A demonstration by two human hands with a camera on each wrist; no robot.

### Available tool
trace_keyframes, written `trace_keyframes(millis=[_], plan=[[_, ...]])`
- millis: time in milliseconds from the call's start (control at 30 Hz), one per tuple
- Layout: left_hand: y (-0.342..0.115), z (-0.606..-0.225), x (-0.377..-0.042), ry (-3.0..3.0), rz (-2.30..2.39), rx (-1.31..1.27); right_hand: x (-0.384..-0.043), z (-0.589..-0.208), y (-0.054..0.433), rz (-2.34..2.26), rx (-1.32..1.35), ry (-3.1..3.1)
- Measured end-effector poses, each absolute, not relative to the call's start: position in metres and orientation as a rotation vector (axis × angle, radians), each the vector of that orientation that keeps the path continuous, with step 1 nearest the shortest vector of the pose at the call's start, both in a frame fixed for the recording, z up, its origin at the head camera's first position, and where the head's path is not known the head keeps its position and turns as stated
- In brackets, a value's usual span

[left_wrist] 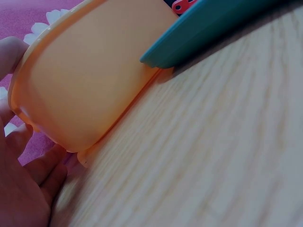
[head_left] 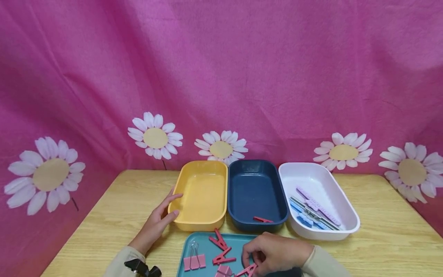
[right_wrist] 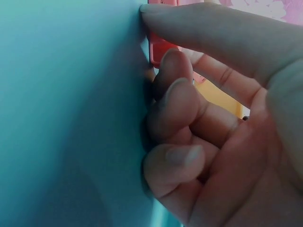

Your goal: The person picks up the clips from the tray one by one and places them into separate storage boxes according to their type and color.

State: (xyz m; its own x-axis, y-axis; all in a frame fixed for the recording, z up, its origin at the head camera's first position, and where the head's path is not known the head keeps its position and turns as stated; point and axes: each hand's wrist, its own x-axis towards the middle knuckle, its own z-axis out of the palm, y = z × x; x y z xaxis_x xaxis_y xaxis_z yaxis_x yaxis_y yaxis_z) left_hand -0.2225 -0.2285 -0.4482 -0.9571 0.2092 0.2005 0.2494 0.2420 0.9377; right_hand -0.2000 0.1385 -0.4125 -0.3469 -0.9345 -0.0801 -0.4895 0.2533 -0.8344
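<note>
My left hand (head_left: 157, 221) grips the near left edge of a yellow bin (head_left: 200, 192), thumb and a fingertip over its rim. In the left wrist view its other fingers (left_wrist: 45, 168) lie along the bin's outer wall. Low over a teal tray (head_left: 190, 240), my right hand (head_left: 277, 254) pinches a red clothespin (head_left: 247, 270) between thumb and index finger. Up close, that clothespin (right_wrist: 163, 49) is partly hidden by the thumb, and the other fingers curl against the tray. Two more red clothespins (head_left: 219, 240) and pink binder clips (head_left: 195, 262) lie on the tray.
A navy bin (head_left: 256, 188) with one red clothespin (head_left: 263, 219) inside stands beside the yellow one. Right of it, a white bin (head_left: 311, 173) holds purple, blue and silver long clips (head_left: 318, 206). Behind the wooden table (head_left: 90, 231) hangs a pink flowered cloth (head_left: 221, 77).
</note>
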Motion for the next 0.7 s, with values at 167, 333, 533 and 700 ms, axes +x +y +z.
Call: trace_keyframes(millis=[167,333,533,700], plan=[[-0.2277,-0.4487,-0.2222,-2.442,-1.863,-0.456,-0.2001,-0.4132,0.1391,-0.980,-1.290,1.950],[-0.2282,-0.4485,-0.2205,-2.447,-1.858,-0.450,-0.1986,-0.4133,0.1379,-0.954,-1.311,1.970],[-0.2279,-0.4472,-0.2206,-2.456,-1.842,-0.455,-0.1971,-0.4108,0.1365,-0.951,-1.304,1.960],[-0.2278,-0.4478,-0.2221,-2.438,-1.859,-0.478,-0.1963,-0.4111,0.1366,-0.944,-1.321,1.970]])
